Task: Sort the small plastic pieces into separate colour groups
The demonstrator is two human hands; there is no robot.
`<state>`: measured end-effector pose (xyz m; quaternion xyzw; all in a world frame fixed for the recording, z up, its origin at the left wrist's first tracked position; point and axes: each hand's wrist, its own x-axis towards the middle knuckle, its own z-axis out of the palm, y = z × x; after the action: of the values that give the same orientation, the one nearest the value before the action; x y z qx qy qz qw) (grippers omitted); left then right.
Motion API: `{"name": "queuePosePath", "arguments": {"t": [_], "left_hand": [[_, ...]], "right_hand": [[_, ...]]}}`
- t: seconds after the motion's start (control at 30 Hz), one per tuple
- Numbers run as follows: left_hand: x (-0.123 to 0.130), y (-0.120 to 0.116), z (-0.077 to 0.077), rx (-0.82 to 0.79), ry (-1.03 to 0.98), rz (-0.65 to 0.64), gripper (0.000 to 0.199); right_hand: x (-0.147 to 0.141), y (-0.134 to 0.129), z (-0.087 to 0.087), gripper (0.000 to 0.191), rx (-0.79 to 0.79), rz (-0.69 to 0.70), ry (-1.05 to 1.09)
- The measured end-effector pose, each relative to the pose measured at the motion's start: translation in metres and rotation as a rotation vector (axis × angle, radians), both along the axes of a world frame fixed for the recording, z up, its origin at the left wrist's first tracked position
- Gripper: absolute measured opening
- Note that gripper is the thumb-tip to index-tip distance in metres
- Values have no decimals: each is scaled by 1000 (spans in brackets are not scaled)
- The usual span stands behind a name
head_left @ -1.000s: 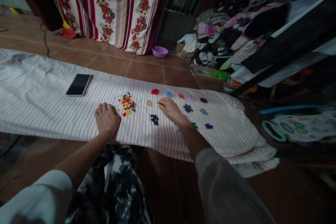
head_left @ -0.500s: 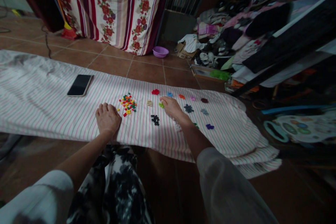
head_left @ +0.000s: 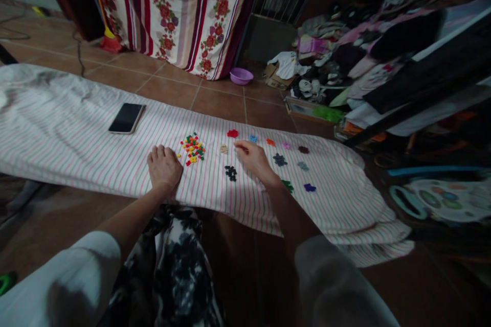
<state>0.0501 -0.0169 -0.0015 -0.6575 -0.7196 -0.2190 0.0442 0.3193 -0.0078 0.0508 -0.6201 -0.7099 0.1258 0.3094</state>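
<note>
My left hand (head_left: pixel 164 166) rests on the striped cloth, fingers slightly curled but laid out, nothing seen in them. Just beyond it lies a mixed heap of small red, yellow, green and orange pieces (head_left: pixel 194 148). My right hand (head_left: pixel 252 157) hovers among sorted little piles, thumb and fingertips pinched together; whatever they may hold is too small to make out. Close to those fingertips are the beige pieces (head_left: pixel 224 149) and red pieces (head_left: pixel 232 133). Black pieces (head_left: pixel 230 172) lie nearer to me. The light green pile is hidden behind my right hand.
Blue (head_left: pixel 253 138), orange (head_left: pixel 270 141), pink (head_left: pixel 286 145), brown (head_left: pixel 303 149), dark grey (head_left: pixel 280 159), light grey (head_left: pixel 303 166), green (head_left: pixel 287 185) and purple (head_left: pixel 310 187) piles lie around my right arm. A phone (head_left: pixel 127 118) lies at left. A purple basin (head_left: pixel 241 76) stands on the floor.
My right hand has shifted slightly left relative to the piles and now covers the light green pieces, which showed at its fingertips before. The view has turned a little; my left hand stays put.
</note>
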Motion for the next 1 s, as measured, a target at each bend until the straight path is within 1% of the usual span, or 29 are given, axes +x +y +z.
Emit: {"name": "queuePosePath", "arguments": {"t": [0.1,0.2,0.3,0.4,0.5,0.67,0.87,1.0], "left_hand": [[0,0,-1,10,-2,-5,38],[0,0,0,19,4,-4,39],[1,0,1,17,-6,2,39],[1,0,0,19,-17,2,38],[1,0,0,21,-29,3,38],[2,0,1,22,-15,1,38],[1,-1,2,35,12,1,36],[1,-1,2,36,22,-6,36]], "right_hand": [[-36,-8,-3,21,-12,154,0],[-68,-13,-12,21,-40,260,-45],[-92,-15,-21,22,-74,285,-127],[-108,-14,-26,21,-100,239,-217],[-117,-12,-29,19,-107,191,-286],[-124,-11,-30,16,-111,144,-338],[-127,-16,-31,17,-125,137,-371],[-127,-19,-28,21,-110,153,-329]]}}
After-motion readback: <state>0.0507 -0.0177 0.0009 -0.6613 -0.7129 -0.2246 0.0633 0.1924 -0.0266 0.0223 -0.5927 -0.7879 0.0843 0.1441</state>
